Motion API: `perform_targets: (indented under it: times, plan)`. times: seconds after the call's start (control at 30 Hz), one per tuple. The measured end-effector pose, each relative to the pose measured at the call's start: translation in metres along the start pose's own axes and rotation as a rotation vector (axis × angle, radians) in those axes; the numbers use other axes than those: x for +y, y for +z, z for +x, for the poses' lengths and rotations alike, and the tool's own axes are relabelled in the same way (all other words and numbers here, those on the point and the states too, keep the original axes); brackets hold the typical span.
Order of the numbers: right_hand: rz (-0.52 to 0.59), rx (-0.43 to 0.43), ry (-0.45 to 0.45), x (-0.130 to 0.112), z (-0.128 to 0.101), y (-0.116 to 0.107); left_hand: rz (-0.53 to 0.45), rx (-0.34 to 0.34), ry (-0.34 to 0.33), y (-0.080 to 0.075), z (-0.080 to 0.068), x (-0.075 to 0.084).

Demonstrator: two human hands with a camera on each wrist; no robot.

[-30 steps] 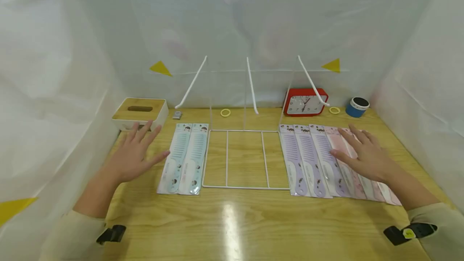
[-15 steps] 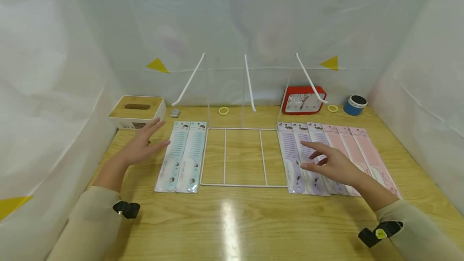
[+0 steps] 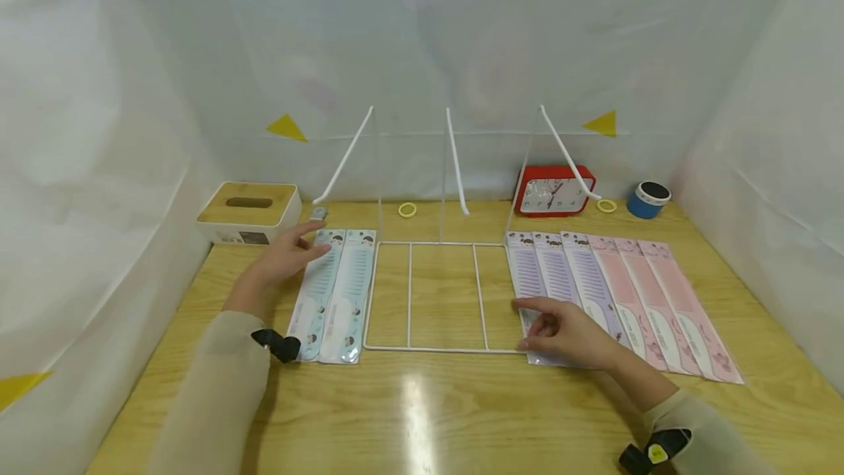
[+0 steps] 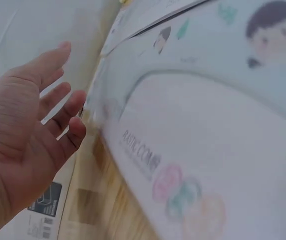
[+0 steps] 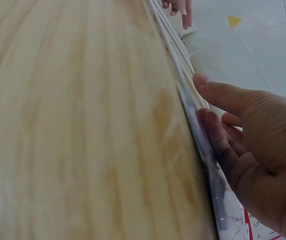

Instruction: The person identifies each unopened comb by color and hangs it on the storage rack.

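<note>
Two light-blue comb packages [image 3: 332, 299] lie left of a white wire rack [image 3: 409, 292] on the wooden table. My left hand [image 3: 286, 255] reaches over their top end with straight fingers; in the left wrist view the left hand [image 4: 38, 125] is spread beside a blue package [image 4: 207, 150] and holds nothing. Three purple comb packages [image 3: 560, 270] and three pink ones [image 3: 659, 299] lie right of the rack. My right hand [image 3: 560, 328] sits on the near end of the leftmost purple package [image 5: 202, 150], fingers curled at its left edge, thumb stretched out.
A tissue box with a wooden lid [image 3: 249, 207] stands at the back left, with a small grey object [image 3: 319, 213] beside it. A red clock [image 3: 552, 193], a blue round speaker [image 3: 648, 199] and two yellow rings [image 3: 408, 209] sit along the back. White sheeting walls surround the table.
My right hand moved left and nearer, from the pink packages to the near end of the leftmost purple one. My left hand moved right, onto the top of the blue packages.
</note>
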State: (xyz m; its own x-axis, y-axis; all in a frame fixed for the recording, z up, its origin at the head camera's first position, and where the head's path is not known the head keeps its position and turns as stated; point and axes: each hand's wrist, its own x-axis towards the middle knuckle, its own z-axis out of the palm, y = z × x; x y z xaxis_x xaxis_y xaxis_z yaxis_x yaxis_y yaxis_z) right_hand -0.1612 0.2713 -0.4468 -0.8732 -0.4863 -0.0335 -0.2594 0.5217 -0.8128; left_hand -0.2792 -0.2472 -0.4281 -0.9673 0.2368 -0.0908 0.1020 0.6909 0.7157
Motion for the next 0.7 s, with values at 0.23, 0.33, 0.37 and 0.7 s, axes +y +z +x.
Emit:
perform_targets:
  times: [0.23,0.33,0.37,0.7]
  plan:
    - [0.005,-0.019,0.038,0.003,0.001,-0.001,0.080,0.028,0.028,0.002,0.024,-0.010]
    - [0.012,-0.026,0.039,0.003,0.000,-0.002,0.080,0.024,0.058,0.000,0.031,-0.014]
    - [0.018,-0.028,0.035,0.002,-0.001,-0.002,0.079,0.019,0.063,-0.001,0.032,-0.016]
    - [0.029,-0.019,-0.001,0.002,-0.001,0.005,0.073,0.034,0.068,-0.002,0.034,-0.026]
